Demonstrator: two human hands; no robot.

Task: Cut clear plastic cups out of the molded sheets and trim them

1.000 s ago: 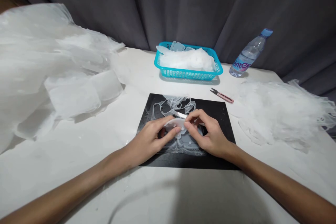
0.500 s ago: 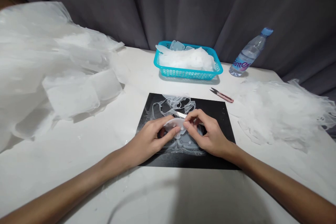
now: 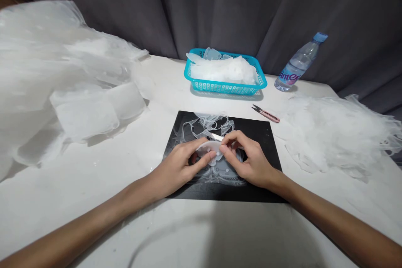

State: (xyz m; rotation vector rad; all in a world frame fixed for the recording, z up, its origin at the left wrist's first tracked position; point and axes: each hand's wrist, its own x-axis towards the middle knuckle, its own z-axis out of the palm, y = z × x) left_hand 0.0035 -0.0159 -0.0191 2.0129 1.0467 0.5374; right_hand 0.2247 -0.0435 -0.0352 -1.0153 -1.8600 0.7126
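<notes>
Between my two hands, a small, frosted rubbery piece [image 3: 209, 147] with tiny bumps is raised above the black mat [image 3: 257, 192]. My left hand [image 3: 185, 159] is closed on its left side, thumb in front. At the piece's right edge, my right hand [image 3: 246, 155] pinches with thumb and fingertips. A pointed metal blade [image 3: 216, 137] sticks out leftward behind the right fingers; its handle is mostly hidden by that hand. Under the hands lies a clear moulded sheet [image 3: 220, 176] with outlined shapes. Thin curling translucent strips [image 3: 210, 123] lie at the mat's far side.
A blue basket [image 3: 226, 88] of white translucent pieces stands at the back. Pink-handled thread snips [image 3: 265, 114] and a water bottle [image 3: 297, 67] are to its right. Large heaps of translucent sheets [image 3: 84, 113] and scraps [image 3: 339, 134] flank the mat. A dark curtain [image 3: 220, 8] hangs behind.
</notes>
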